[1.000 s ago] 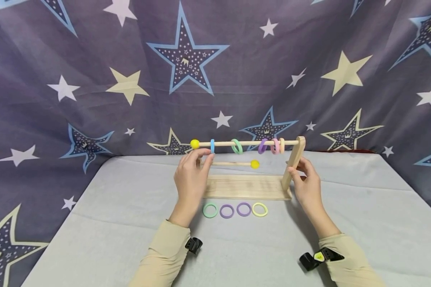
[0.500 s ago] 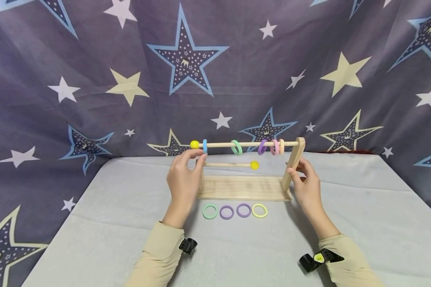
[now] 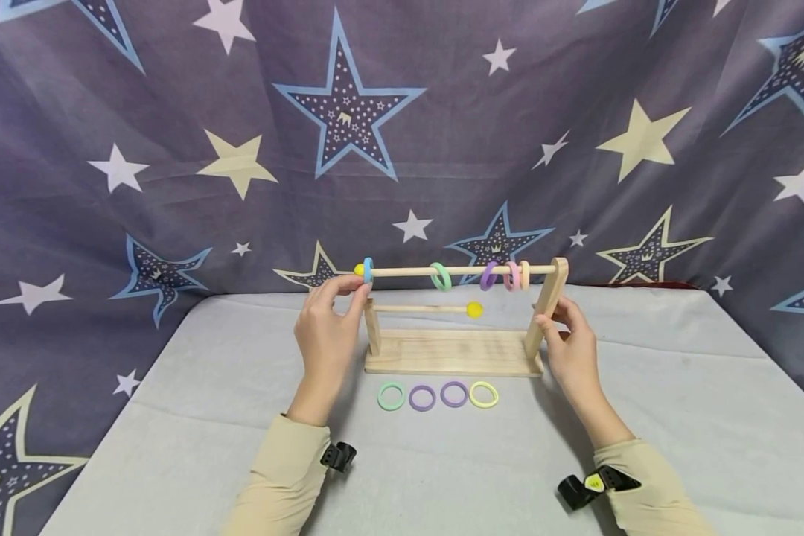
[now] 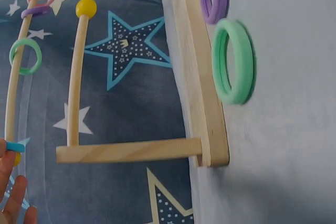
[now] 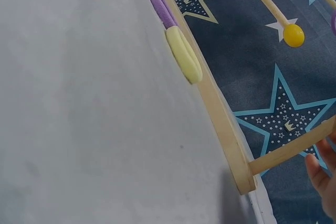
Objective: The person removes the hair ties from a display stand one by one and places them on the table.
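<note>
My left hand (image 3: 327, 327) pinches a blue ring (image 3: 368, 269) between thumb and fingertips. That ring stands at the left end of the upper rod (image 3: 402, 272), right by its yellow end ball (image 3: 358, 269); whether it encircles rod or ball is hard to tell. My right hand (image 3: 572, 344) grips the right upright (image 3: 546, 307) of the wooden rack, thumb on the near side. Farther along the same rod hang a green ring (image 3: 450, 280), a purple ring (image 3: 485, 280), a pink ring (image 3: 516, 280) and a peach ring (image 3: 525, 281).
The rack's base (image 3: 452, 357) rests on the grey cloth. A shorter lower rod (image 3: 418, 308) with a yellow ball (image 3: 474, 310) juts from the left post (image 3: 373, 331). Before the base lie a green ring (image 3: 391, 409), two purple rings (image 3: 423, 409) and a yellow ring (image 3: 484, 406).
My left hand has slid the blue ring leftward along the upper rod to the yellow end ball. The right hand keeps its hold on the upright, and the other rings stay put.
</note>
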The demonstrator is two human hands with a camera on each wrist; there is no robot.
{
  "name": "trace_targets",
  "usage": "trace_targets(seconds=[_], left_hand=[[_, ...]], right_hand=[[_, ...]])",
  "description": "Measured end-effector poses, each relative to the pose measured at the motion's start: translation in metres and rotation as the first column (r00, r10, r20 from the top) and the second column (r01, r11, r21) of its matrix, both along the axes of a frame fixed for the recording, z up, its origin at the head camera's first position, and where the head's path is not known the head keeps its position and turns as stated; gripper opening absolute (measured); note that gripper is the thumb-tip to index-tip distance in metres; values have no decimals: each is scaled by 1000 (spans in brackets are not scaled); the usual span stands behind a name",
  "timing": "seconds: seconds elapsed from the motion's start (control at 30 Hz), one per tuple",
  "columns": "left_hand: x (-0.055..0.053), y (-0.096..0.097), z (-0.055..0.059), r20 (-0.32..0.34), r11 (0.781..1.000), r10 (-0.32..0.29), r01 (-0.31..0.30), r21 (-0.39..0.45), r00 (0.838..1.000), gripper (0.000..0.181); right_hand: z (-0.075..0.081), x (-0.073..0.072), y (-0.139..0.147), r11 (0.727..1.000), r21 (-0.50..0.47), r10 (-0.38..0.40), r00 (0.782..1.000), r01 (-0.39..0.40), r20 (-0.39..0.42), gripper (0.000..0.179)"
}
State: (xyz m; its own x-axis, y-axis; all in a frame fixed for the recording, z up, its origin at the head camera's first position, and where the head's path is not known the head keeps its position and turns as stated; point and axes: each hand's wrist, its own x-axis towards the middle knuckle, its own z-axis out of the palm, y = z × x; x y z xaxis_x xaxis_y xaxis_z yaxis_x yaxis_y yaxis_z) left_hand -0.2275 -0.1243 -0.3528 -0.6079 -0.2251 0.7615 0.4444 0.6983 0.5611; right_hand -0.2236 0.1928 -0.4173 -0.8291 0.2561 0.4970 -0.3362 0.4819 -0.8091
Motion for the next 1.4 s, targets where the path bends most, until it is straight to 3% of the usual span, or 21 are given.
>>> trace_targets(seconds=[0.9,1.4], left_hand=[[-2,-19,2,67,994,-16,23,-110,998,10],[5,-31,0,73,985,-20,32,-170,997,9]], right_hand=[[0,1,-1,1000,-16,3,1000,-3,-16,41],[0,1,-1,1000,-18,-3,1000,3,-2,41]])
